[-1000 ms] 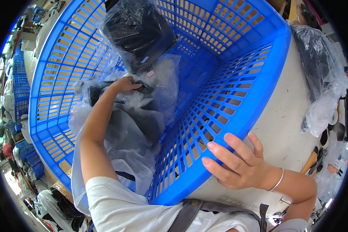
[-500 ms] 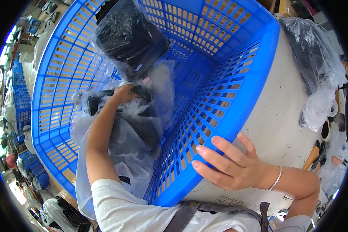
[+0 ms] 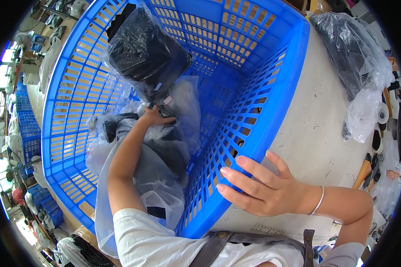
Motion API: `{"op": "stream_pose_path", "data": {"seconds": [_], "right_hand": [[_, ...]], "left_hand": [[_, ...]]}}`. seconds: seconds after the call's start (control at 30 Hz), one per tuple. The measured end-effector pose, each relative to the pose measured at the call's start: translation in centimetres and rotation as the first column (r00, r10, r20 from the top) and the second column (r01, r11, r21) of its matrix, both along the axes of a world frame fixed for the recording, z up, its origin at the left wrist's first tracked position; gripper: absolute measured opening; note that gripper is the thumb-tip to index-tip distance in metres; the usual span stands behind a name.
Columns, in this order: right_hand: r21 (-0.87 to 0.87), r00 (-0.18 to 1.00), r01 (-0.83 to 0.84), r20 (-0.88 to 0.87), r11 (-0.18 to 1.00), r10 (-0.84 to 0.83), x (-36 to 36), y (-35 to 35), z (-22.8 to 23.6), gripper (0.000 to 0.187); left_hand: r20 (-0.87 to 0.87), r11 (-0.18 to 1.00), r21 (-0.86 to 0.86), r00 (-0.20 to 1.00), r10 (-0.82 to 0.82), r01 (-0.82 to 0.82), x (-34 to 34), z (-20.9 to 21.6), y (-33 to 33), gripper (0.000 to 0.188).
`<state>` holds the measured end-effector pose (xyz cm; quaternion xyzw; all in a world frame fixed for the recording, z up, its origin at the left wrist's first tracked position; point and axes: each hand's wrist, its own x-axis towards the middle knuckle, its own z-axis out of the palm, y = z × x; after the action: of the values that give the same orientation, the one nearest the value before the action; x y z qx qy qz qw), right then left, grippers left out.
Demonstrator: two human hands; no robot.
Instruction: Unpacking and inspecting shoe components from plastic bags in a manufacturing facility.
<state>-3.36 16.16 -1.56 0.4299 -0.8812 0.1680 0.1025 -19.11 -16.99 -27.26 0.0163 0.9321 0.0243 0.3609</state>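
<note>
A large blue plastic basket (image 3: 277,116) stands tilted before me, with plastic-bagged goods inside. My left hand (image 3: 155,116) reaches deep into it, thumb and fingers spread over a dark item in clear plastic. Just beyond that hand lies a black bundle in a clear bag (image 3: 142,53), with a small white, red-edged tag (image 3: 168,100) at its lower end. Under my left forearm are crumpled clear plastic bags (image 3: 158,187) with dark contents. My right hand (image 3: 265,187) rests on the basket's near right rim, its fingers stretched apart.
The basket stands on a pale work table (image 3: 321,147). On that table's far right lies another bag of dark goods (image 3: 349,58), next to a roll (image 3: 382,113). Blue crates (image 3: 26,115) and heaped goods line the left side of the room.
My left hand has moved a little right and farther in, its thumb now stretched out to the right. The basket has shifted slightly in view; my right hand stays at the rim.
</note>
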Motion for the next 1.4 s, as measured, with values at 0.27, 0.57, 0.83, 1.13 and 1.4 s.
{"op": "stream_pose_path", "data": {"seconds": [0.27,0.57,0.83,1.13,1.4], "right_hand": [[-0.004,1.000,0.005,-0.015,1.000,-0.005,0.0,0.0,-0.1,0.028],[-0.005,1.000,0.005,-0.001,1.000,-0.005,0.0,-0.1,-0.1,0.028],[0.009,1.000,-0.005,0.002,1.000,0.005,-0.1,0.1,0.2,0.029],[-0.016,0.999,-0.021,0.050,1.000,0.022,0.1,0.2,0.5,0.032],[-0.220,0.989,-0.120,0.061,0.968,0.137,-0.2,0.9,-0.4,0.054]], "left_hand": [[-0.188,0.953,0.273,0.964,0.190,-0.134,3.5,-3.7,3.7,0.078],[-0.490,0.665,0.680,0.866,0.099,0.309,3.8,1.6,9.7,0.072],[-0.126,0.372,0.924,0.853,0.507,-0.084,-3.9,7.3,12.9,0.086],[-0.248,0.730,0.681,0.918,0.310,-0.062,-2.9,-8.2,15.5,0.084],[0.506,-0.026,0.823,0.710,0.489,-0.568,-10.0,-8.8,17.7,0.032]]}}
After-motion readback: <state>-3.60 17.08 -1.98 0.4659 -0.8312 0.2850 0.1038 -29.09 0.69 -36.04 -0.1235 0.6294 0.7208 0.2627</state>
